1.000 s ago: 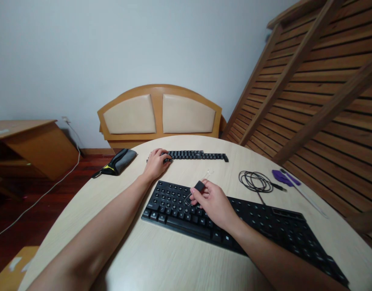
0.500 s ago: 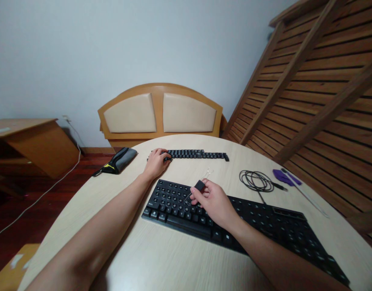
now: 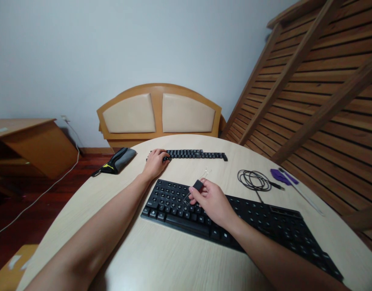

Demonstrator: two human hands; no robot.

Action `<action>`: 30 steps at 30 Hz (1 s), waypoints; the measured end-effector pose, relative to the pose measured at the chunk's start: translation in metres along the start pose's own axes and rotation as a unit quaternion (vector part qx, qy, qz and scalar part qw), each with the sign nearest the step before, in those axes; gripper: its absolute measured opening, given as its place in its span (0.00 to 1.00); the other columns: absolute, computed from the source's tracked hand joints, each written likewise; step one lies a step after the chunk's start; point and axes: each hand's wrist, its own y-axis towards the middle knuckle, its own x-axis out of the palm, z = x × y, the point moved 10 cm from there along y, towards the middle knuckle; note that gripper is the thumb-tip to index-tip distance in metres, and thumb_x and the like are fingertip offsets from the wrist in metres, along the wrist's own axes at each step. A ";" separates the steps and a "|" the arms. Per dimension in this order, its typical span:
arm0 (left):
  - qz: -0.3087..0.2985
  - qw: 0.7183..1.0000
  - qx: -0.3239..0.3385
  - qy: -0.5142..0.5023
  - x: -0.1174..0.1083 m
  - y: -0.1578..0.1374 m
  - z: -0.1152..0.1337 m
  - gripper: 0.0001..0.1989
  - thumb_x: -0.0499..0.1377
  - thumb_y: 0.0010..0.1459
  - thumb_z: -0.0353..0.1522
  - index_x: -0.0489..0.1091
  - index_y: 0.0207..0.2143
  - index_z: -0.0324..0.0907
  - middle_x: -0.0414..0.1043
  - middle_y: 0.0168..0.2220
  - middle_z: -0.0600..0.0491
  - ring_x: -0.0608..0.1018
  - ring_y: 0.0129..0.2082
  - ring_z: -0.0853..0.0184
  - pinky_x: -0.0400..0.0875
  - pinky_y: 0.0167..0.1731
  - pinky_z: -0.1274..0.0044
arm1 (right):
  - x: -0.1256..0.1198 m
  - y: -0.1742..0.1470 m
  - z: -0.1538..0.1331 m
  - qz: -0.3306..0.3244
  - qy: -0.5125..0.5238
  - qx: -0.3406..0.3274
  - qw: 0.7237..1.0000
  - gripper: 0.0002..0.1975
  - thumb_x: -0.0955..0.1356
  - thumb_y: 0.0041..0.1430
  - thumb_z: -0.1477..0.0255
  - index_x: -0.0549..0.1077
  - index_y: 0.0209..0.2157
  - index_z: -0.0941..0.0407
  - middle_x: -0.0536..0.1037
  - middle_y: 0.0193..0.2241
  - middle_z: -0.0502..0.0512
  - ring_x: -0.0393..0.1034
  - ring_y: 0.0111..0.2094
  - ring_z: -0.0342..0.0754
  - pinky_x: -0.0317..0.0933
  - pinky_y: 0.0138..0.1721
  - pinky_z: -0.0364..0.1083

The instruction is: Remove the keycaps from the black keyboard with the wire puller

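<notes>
A black keyboard [image 3: 186, 226] lies slantwise on the table, most of its keycaps gone and the small switch stems bare, while the bottom row and a few others still have caps. Above it my right hand [image 3: 214, 202] grips a keycap puller [image 3: 198, 185] with a black handle and thin wire loops at both ends. My left hand [image 3: 155, 163] is at the left end of a line of loose black keycaps [image 3: 186, 154]. Its fingers are curled down round a keycap [image 3: 166, 159] there; the palm hides part of the line.
A coiled black USB cable [image 3: 254, 180] lies right of the keyboard. Beyond it are a purple cloth [image 3: 282, 176] and a thin brush [image 3: 301, 192]. A grey and black pouch [image 3: 117, 161] sits near the left edge of the round table [image 3: 137, 258].
Both hands hold almost the same pose as before. The whole view has shifted very slightly, and the keyboard, keycaps and puller look unchanged.
</notes>
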 end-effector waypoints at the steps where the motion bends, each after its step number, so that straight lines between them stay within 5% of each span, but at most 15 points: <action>1: -0.001 1.000 -0.002 -0.005 -0.002 0.000 0.001 0.10 0.62 0.56 0.30 0.74 0.41 0.45 0.71 0.50 0.48 0.68 0.52 0.53 0.63 0.55 0.61 | 0.000 0.000 0.000 0.000 0.001 -0.001 1.000 0.10 0.68 0.59 0.65 0.68 0.33 0.57 0.79 0.28 0.54 0.76 0.26 0.44 0.67 0.24 0.41; 9: -0.020 0.997 -0.026 -0.070 -0.025 -0.006 0.042 0.13 0.56 0.61 0.32 0.68 0.48 0.40 0.72 0.49 0.44 0.72 0.52 0.56 0.65 0.54 0.63 | -0.004 -0.002 -0.008 0.013 0.010 -0.010 1.000 0.12 0.68 0.57 0.62 0.66 0.31 0.56 0.78 0.26 0.53 0.75 0.25 0.45 0.68 0.24 0.42; 14: -0.118 0.989 -0.016 -0.091 -0.020 -0.055 0.099 0.19 0.58 0.56 0.29 0.66 0.51 0.37 0.73 0.49 0.41 0.75 0.50 0.54 0.71 0.49 0.66 | -0.007 -0.003 -0.014 0.025 0.023 -0.025 0.999 0.12 0.68 0.56 0.63 0.66 0.37 0.56 0.75 0.24 0.49 0.75 0.24 0.46 0.67 0.22 0.42; 19: -0.152 0.984 -0.005 -0.092 -0.028 -0.096 0.132 0.21 0.54 0.63 0.35 0.61 0.57 0.37 0.70 0.54 0.39 0.73 0.54 0.54 0.66 0.55 0.63 | -0.006 -0.005 -0.017 0.019 0.033 -0.047 0.998 0.11 0.67 0.58 0.64 0.66 0.38 0.55 0.75 0.23 0.48 0.74 0.24 0.45 0.67 0.25 0.42; 30: -0.160 0.984 0.040 -0.070 -0.032 -0.100 0.133 0.20 0.52 0.63 0.32 0.59 0.58 0.38 0.68 0.56 0.40 0.70 0.57 0.54 0.62 0.59 0.60 | 0.003 -0.004 -0.022 -0.065 -0.055 -0.034 0.996 0.06 0.64 0.63 0.67 0.66 0.38 0.54 0.76 0.27 0.50 0.75 0.29 0.46 0.69 0.33 0.45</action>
